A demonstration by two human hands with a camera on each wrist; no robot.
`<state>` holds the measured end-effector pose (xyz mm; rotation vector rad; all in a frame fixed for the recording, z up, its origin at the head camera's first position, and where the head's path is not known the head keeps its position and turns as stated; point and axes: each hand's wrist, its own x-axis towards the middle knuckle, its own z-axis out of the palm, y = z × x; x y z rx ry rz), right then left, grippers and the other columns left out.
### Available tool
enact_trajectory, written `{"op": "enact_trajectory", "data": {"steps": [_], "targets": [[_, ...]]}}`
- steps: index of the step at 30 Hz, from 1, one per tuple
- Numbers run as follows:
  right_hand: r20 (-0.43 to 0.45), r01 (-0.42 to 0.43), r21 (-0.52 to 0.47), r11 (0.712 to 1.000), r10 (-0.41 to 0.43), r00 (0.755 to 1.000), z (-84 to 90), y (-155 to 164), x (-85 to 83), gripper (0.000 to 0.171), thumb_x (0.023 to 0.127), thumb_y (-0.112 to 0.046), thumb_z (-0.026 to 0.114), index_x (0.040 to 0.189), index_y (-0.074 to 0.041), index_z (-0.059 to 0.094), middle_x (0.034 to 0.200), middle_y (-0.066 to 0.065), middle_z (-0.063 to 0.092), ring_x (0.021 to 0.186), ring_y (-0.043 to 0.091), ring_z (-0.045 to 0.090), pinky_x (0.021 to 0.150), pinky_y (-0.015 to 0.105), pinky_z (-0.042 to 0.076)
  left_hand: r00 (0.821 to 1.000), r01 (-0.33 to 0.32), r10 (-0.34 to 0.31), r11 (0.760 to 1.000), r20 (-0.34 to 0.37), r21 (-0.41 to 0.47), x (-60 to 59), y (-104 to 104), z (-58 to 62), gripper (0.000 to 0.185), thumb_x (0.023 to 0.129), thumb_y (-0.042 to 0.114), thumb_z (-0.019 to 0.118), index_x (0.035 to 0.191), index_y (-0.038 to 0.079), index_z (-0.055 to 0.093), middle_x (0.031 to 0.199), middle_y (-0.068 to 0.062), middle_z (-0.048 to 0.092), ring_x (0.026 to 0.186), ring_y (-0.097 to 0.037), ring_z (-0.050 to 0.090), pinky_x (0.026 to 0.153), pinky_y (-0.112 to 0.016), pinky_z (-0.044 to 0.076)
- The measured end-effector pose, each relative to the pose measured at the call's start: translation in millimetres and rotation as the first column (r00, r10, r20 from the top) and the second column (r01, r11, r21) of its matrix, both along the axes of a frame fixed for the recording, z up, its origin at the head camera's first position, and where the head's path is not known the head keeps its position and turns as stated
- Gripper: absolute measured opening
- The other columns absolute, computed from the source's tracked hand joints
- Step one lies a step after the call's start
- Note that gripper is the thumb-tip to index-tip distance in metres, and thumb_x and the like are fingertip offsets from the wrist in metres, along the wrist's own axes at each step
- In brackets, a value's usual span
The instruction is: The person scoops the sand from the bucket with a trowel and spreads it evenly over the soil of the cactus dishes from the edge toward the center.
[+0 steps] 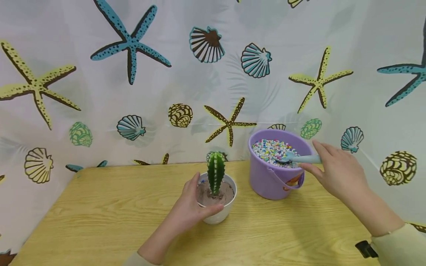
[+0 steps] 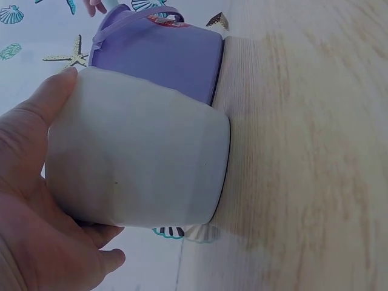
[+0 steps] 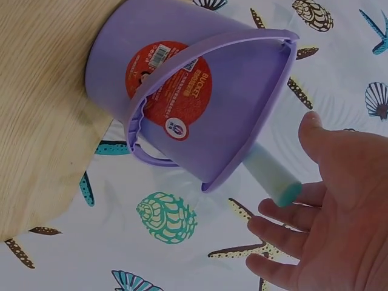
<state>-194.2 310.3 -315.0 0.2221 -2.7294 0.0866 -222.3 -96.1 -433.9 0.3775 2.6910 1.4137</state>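
My left hand (image 1: 191, 205) holds a white flower pot (image 1: 219, 218) by its side, thumb on the near rim and fingers round the left. A green ribbed cactus (image 1: 215, 173) stands upright in brownish soil in it. In the left wrist view, the pot (image 2: 139, 151) rests on the table, my palm (image 2: 42, 236) against it. To the right, a purple bucket (image 1: 266, 181) contains small multicoloured beads (image 1: 271, 149). A light-blue scoop (image 1: 304, 159) lies on them, its handle over the rim. My right hand (image 1: 342, 171) surrounds the handle end (image 3: 273, 176), thumb apart from it, fingers loosely extended.
The wood-grain table (image 1: 116, 207) carries the pot and bucket. Behind it hangs a white curtain (image 1: 213, 81) printed with starfish and shells. The bucket's purple handle (image 3: 212, 45) hangs down its near side, by a red label (image 3: 170, 91).
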Motion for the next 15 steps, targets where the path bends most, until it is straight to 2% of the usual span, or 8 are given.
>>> {"op": "enact_trajectory", "data": {"steps": [4, 8, 11, 13, 15], "targets": [[0.051, 0.029, -0.009, 1.000, -0.029, 0.998, 0.1, 4.1, -3.7, 0.085, 0.108, -0.056, 0.068, 0.163, 0.004, 0.045, 0.150, 0.035, 0.058, 0.129, 0.060, 0.059, 0.102, 0.075, 0.049, 1.000, -0.005, 0.005, 1.000, -0.004, 0.004, -0.3, 0.0, -0.7, 0.138, 0.082, 0.065, 0.094, 0.178, 0.009, 0.012, 0.178, -0.026, 0.021, 0.157, -0.050, 0.036, 0.121, -0.071, 0.036], [0.112, 0.057, -0.039, 0.998, -0.053, 0.992, 3.1, 8.0, -11.0, 0.083, 0.108, -0.060, 0.065, 0.157, 0.006, 0.052, 0.138, 0.035, 0.065, 0.108, 0.053, 0.069, 0.076, 0.065, 0.059, 1.000, -0.006, 0.006, 1.000, -0.015, 0.006, -0.4, 0.1, -0.2, 0.137, 0.082, 0.063, 0.094, 0.177, 0.008, 0.013, 0.177, -0.027, 0.023, 0.156, -0.052, 0.037, 0.121, -0.071, 0.037], [0.172, 0.079, -0.068, 0.995, -0.067, 0.983, 6.1, 10.1, -16.5, 0.080, 0.108, -0.062, 0.064, 0.151, 0.004, 0.057, 0.122, 0.027, 0.073, 0.087, 0.038, 0.070, 0.060, 0.051, 0.055, 1.000, -0.010, 0.010, 1.000, -0.016, 0.006, -0.8, 0.7, 0.2, 0.136, 0.082, 0.063, 0.094, 0.177, 0.009, 0.013, 0.177, -0.027, 0.023, 0.155, -0.052, 0.038, 0.120, -0.072, 0.038], [0.209, 0.097, -0.080, 0.992, -0.079, 0.975, 7.6, 11.1, -19.4, 0.077, 0.107, -0.064, 0.064, 0.148, 0.001, 0.059, 0.111, 0.021, 0.075, 0.078, 0.030, 0.065, 0.056, 0.045, 0.049, 1.000, -0.014, 0.014, 1.000, -0.008, 0.008, -0.2, 1.2, 0.6, 0.135, 0.082, 0.063, 0.094, 0.177, 0.009, 0.014, 0.177, -0.026, 0.023, 0.156, -0.051, 0.038, 0.120, -0.072, 0.038], [0.229, 0.110, -0.083, 0.990, -0.089, 0.969, 8.7, 11.8, -21.7, 0.073, 0.107, -0.065, 0.064, 0.144, -0.002, 0.063, 0.108, 0.018, 0.077, 0.075, 0.028, 0.063, 0.054, 0.042, 0.046, 1.000, -0.015, 0.015, 1.000, -0.002, 0.009, 0.6, 1.7, 0.8, 0.135, 0.082, 0.064, 0.094, 0.177, 0.010, 0.014, 0.177, -0.026, 0.023, 0.156, -0.050, 0.038, 0.119, -0.072, 0.038]]}}
